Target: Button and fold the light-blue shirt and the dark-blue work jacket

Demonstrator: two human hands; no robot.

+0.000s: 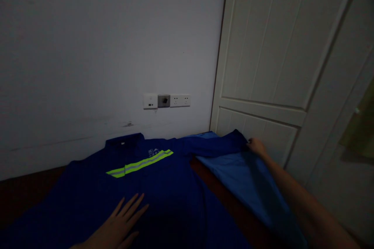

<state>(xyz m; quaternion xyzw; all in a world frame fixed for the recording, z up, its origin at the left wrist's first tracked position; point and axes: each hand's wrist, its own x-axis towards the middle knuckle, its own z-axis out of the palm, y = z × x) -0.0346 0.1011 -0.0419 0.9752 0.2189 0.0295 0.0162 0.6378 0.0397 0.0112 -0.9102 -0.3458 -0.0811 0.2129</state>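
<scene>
A dark blue work jacket (172,179) with a collar and a yellow-green reflective stripe (140,164) across the chest lies spread out, its collar toward the wall. My left hand (124,220) is over the lower front of the jacket with its fingers spread, holding nothing; whether it presses on the cloth I cannot tell. Out to the right, my right hand (256,146) pinches the cuff end of the jacket's sleeve (219,144), which is stretched sideways. Under that sleeve lies a lighter blue cloth (233,171).
A white wall (102,46) stands behind the jacket, with a row of sockets (179,100) low on it. A pale panelled door (263,46) rises at the right. Dark reddish surface (212,175) shows beneath the garments. Something yellowish (359,124) hangs at the right edge.
</scene>
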